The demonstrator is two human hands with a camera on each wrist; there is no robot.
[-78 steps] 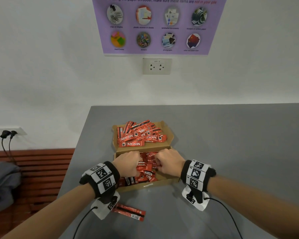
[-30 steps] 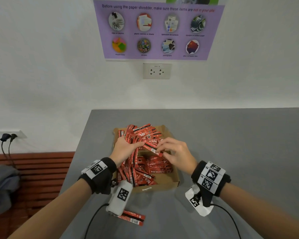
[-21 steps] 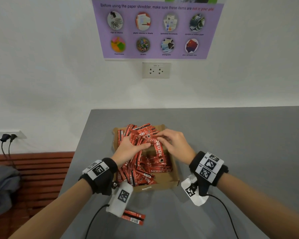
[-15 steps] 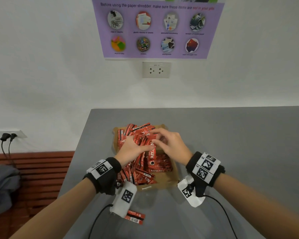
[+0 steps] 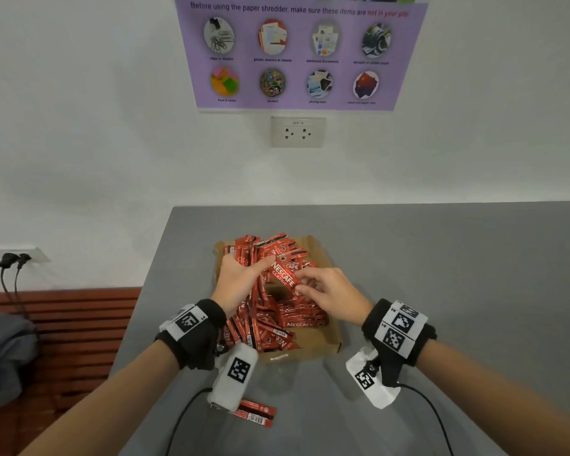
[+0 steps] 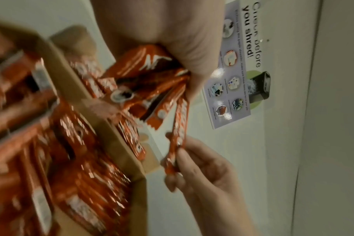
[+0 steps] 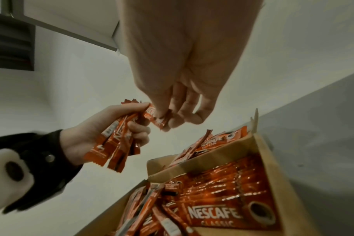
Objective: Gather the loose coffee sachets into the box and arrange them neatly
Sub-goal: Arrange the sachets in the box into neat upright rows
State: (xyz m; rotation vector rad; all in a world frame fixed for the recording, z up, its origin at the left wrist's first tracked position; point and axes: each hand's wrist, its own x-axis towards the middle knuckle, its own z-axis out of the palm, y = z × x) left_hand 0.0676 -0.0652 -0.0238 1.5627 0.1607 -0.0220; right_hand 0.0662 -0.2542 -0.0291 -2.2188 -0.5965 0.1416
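Observation:
An open cardboard box (image 5: pixel 330 344) on the grey table holds several red coffee sachets (image 5: pixel 297 319) in its near and far compartments. My left hand (image 5: pixel 241 278) grips a bundle of sachets (image 7: pixel 115 143) above the box, its fingers curled round them. One sachet (image 5: pixel 284 274) sticks out of that bundle toward the right. My right hand (image 5: pixel 323 289) pinches the end of that sachet (image 7: pixel 159 119) between thumb and fingers. In the left wrist view the bundle (image 6: pixel 150 76) fans out from the palm. A loose pair of sachets (image 5: pixel 255 413) lies on the table near the front.
The box (image 7: pixel 216 158) has a cardboard divider between its compartments. The table's left edge (image 5: pixel 145 291) drops to a wooden bench with grey cloth (image 5: pixel 4 357). A purple poster (image 5: pixel 297 54) and a wall socket (image 5: pixel 297 131) are behind. Bare grey tabletop (image 5: pixel 458 274) extends right.
Both hands rose from the near compartment. The left hand gathered a bundle of sachets and lifted it; the right hand moved from the pile to pinching one sachet at the bundle's right.

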